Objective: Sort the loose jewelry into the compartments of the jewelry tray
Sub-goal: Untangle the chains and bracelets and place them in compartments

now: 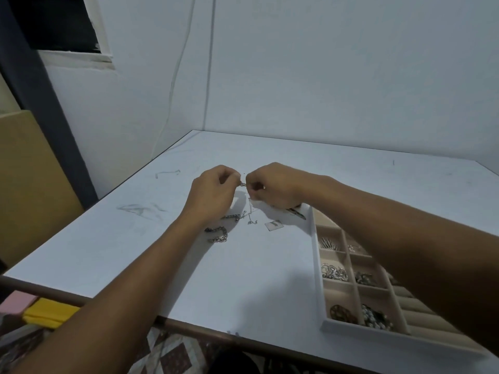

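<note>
A yellow cloth (50,314) and a patterned quilt (167,354) lie below the near edge of a white desk (229,279). On the near right of the desk sits a beige jewelry tray (324,290), partly covered by the person's right forearm. Its nearest visible compartments hold a brown oval piece (343,314) and a beaded cluster (375,318); the row behind holds a silver link chain (333,272) and a darker tangle (364,278); farther still, a bundle of thin silver pieces (329,242) and a small item too blurred to identify. Ribbed ring rolls (410,309) fill the tray's right side.

Toward the middle of the desk, loose jewelry lies untidily: a heavy silver chain (218,234) curling under the left wrist, a fine chain (251,218) just right of it, and a small clear packet (274,225) near the tray's far corner. A dark, patterned object (297,213) lies just beyond, under the right hand.

Above this pile, the left hand (213,193) and right hand (272,184) meet, fingertips closed in a narrow pinch on either end of a small silver clasp (243,184), from which a thin strand seems to hang toward the desk.

Faint scuff marks (140,209) streak the desk's left side. Beyond, pale walls meet in a corner, a white cable (175,76) running down the left wall.
</note>
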Demonstrator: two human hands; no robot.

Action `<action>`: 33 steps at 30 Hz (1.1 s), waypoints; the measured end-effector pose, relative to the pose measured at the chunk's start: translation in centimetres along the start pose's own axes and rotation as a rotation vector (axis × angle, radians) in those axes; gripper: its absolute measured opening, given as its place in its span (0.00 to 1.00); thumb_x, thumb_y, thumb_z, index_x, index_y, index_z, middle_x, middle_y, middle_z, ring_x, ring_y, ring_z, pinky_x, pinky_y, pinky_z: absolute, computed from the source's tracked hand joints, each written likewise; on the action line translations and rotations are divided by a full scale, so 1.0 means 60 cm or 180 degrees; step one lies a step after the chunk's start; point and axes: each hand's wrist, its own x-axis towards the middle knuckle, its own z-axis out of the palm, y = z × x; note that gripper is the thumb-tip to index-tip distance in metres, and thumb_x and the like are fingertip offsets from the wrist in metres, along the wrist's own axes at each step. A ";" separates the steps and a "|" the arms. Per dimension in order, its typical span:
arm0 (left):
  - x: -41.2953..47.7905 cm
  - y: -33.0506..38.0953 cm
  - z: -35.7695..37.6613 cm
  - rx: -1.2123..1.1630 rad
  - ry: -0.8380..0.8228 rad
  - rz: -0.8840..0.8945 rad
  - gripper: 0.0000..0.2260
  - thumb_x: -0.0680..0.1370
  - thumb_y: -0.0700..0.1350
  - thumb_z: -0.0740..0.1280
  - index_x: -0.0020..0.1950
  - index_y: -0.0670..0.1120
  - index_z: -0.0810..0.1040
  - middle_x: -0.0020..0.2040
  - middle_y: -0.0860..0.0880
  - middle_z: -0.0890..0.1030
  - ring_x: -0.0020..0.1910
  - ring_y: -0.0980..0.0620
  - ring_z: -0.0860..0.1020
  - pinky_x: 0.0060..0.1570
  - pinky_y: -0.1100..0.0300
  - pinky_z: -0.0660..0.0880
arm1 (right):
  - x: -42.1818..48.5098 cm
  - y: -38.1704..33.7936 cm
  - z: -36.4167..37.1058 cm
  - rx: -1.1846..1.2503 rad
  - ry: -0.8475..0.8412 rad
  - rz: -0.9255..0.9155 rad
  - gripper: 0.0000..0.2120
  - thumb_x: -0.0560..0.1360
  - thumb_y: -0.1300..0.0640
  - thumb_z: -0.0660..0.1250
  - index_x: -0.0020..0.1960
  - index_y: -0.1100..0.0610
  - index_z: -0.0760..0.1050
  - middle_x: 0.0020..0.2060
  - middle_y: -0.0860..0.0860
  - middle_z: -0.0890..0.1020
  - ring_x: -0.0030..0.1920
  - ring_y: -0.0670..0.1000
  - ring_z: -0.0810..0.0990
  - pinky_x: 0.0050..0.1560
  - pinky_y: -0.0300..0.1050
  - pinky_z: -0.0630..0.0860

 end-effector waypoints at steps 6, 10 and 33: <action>-0.004 0.017 0.021 -0.0474 -0.0020 -0.0133 0.19 0.81 0.58 0.54 0.48 0.50 0.81 0.45 0.55 0.83 0.52 0.55 0.80 0.58 0.48 0.75 | -0.019 0.007 -0.025 0.0140 0.0298 -0.0070 0.07 0.76 0.55 0.63 0.40 0.49 0.76 0.41 0.47 0.82 0.45 0.50 0.78 0.45 0.44 0.74; -0.006 0.036 0.035 -0.0923 -0.0067 -0.0406 0.24 0.81 0.58 0.50 0.48 0.46 0.81 0.45 0.50 0.85 0.50 0.52 0.82 0.58 0.49 0.76 | -0.036 0.006 -0.037 0.0216 0.0452 -0.0130 0.07 0.76 0.53 0.62 0.42 0.52 0.77 0.37 0.47 0.79 0.42 0.51 0.76 0.39 0.41 0.70; -0.053 0.128 0.072 -0.2374 -0.0893 -0.0642 0.30 0.82 0.60 0.48 0.54 0.37 0.78 0.42 0.42 0.84 0.45 0.45 0.82 0.57 0.49 0.77 | -0.108 0.025 -0.110 0.0592 0.0856 -0.0108 0.04 0.73 0.58 0.65 0.43 0.54 0.80 0.35 0.45 0.81 0.36 0.42 0.77 0.38 0.37 0.71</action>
